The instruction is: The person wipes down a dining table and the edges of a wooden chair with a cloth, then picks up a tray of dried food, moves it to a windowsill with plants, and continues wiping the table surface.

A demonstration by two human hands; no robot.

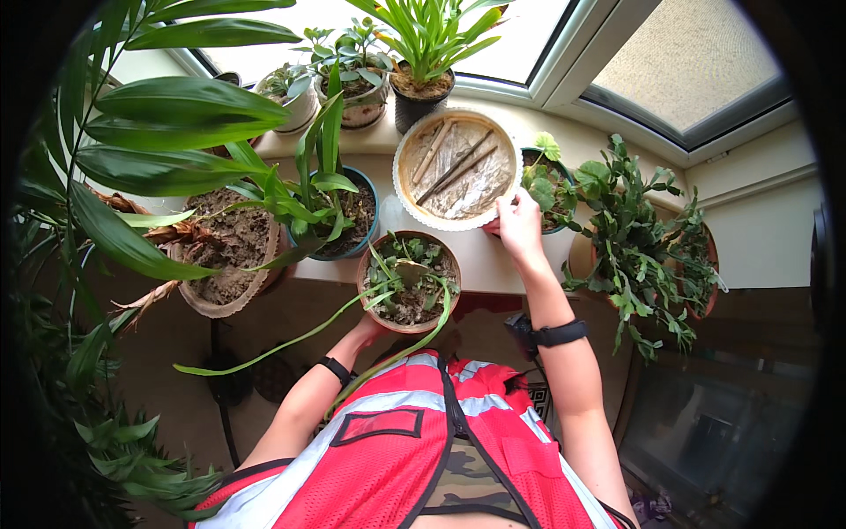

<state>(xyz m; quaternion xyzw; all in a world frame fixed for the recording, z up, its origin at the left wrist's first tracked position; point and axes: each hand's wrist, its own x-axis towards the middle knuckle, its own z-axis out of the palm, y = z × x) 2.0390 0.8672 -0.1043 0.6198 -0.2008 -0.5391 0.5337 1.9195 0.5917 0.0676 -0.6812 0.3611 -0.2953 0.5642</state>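
Note:
My right hand (pixel 519 221) grips the near right edge of a round plant saucer (pixel 457 170) with a scalloped rim; several thin sticks lie in it. My left hand (pixel 370 330), partly hidden, is at the lower left side of a potted plant (pixel 410 281) in a brown pot, holding it at the sill's front edge. Long green leaves trail from this pot towards my vest. Left of the saucer stands a blue pot (pixel 375 218) with a strap-leaved plant. Close to my right hand, a geranium-like plant (pixel 543 188) grows in a dark pot.
More potted plants line the windowsill (pixel 486 264): a spiky-leaved one in a black pot (pixel 420 106), succulents in pale pots (pixel 360 106), and trailing cacti (pixel 638 244) at right. A soil-filled pot (pixel 228 264) stands left, under large overhanging leaves (pixel 192 112).

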